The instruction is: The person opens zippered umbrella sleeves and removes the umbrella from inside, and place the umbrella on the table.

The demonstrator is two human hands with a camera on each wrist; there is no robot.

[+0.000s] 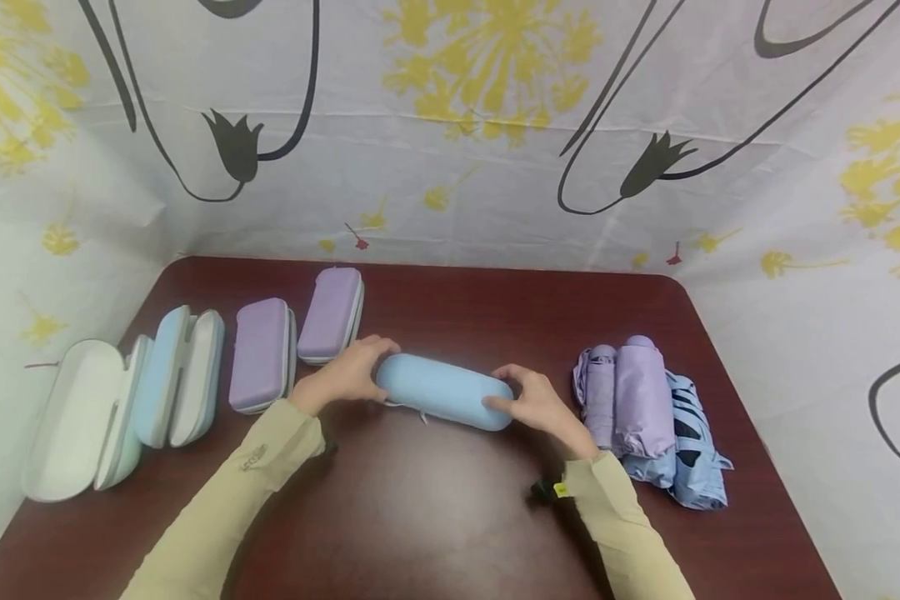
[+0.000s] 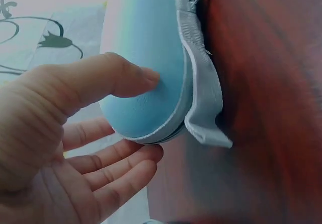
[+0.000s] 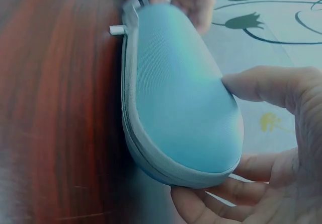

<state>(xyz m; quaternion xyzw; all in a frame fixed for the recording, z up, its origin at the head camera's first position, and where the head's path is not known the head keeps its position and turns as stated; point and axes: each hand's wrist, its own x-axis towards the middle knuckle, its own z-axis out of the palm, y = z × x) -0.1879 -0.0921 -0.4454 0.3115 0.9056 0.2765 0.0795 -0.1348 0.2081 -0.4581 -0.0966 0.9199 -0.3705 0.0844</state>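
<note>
A light blue zip case [image 1: 442,390], long with rounded ends, lies crosswise between both hands over the middle of the table. My left hand [image 1: 353,371] holds its left end; in the left wrist view the thumb [image 2: 133,80] presses the top and the fingers curl at the end. At the other end, my right hand [image 1: 537,402] grips the case between thumb and fingers, as the right wrist view shows too. The lid is closed, with a pale zipper [image 3: 132,83] running round the edge. A grey fabric strap [image 2: 207,95] hangs by the left end.
On the left lie two purple zip cases [image 1: 261,354], an open light blue case [image 1: 180,375] and an open pale green case [image 1: 75,421]. Folded umbrellas, purple [image 1: 642,398] and blue [image 1: 696,446], lie together on the right. A patterned cloth [image 1: 450,225] hangs behind the table.
</note>
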